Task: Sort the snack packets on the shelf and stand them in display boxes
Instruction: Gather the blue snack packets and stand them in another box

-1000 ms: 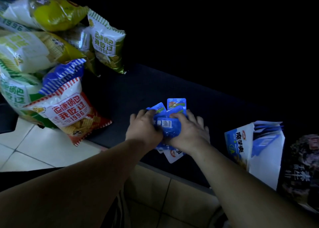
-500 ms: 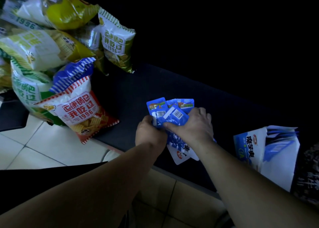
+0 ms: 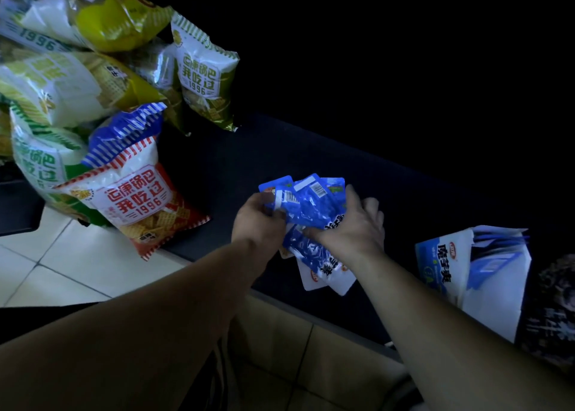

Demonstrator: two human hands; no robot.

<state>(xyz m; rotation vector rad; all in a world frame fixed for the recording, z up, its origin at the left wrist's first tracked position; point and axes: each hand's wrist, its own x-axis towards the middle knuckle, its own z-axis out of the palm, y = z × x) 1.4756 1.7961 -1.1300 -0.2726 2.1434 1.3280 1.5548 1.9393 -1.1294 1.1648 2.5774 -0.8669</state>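
A bunch of small blue snack packets [image 3: 308, 205] is held between both hands just above the dark shelf [image 3: 224, 174]. My left hand [image 3: 256, 220] grips the bunch's left side, thumb on the barcoded backs. My right hand [image 3: 351, 227] clasps the right side, its fingers spread behind the packets. More blue and white packets [image 3: 323, 267] stick out below the hands at the shelf's front edge. A blue and white display box [image 3: 448, 261] stands on the shelf to the right, open at the top with blue packets inside.
A pile of large crisp bags, a red one [image 3: 137, 202] in front and green and yellow ones [image 3: 205, 74] behind, fills the shelf's left end. A dark packet [image 3: 553, 304] sits at the far right. Tiled floor lies below the shelf edge.
Both hands have lifted the bunch off the shelf and fanned it, turning the barcoded backs up. The view has shifted slightly left and down.
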